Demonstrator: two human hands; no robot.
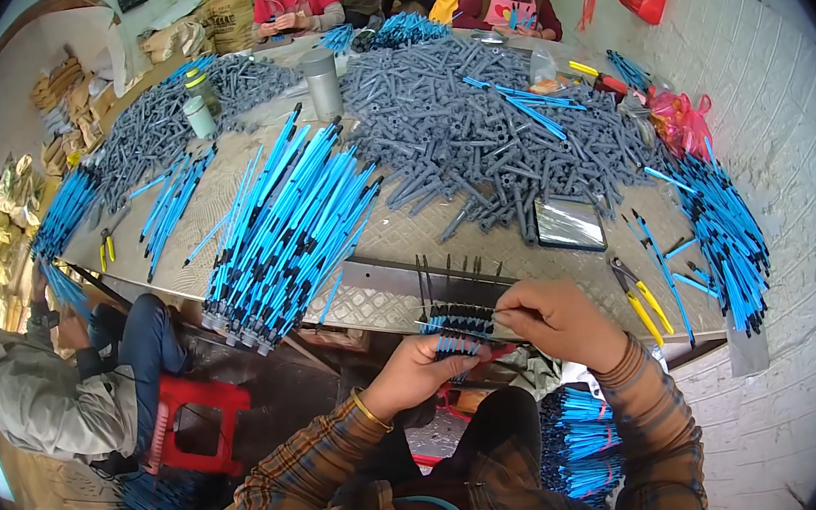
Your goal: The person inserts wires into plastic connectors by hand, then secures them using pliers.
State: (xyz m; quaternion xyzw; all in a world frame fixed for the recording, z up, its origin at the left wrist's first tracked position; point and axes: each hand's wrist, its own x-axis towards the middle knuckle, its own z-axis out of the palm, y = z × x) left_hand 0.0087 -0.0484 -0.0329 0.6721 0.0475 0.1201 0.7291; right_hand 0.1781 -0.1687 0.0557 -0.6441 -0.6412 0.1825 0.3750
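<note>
In front of my lap, my left hand (414,377) grips a small bundle of blue-and-black sticks (463,321), thumb along its near side. My right hand (569,322) is at the bundle's right end, thumb and fingers pinched together. What lies in that pinch is too small to make out. A thin dark strip crosses the bundle between the two hands. Just beyond, several thin dark rods stand up by a metal bar (386,280) at the table's near edge.
Grey plastic pieces (453,119) lie heaped across the table (395,226). Blue-and-black sticks (289,228) form a large pile at left, another (728,239) at right. A dark-screened phone (570,223) and yellow-handled pliers (643,304) lie nearby. A person (61,385) sits at left near a red stool (200,415).
</note>
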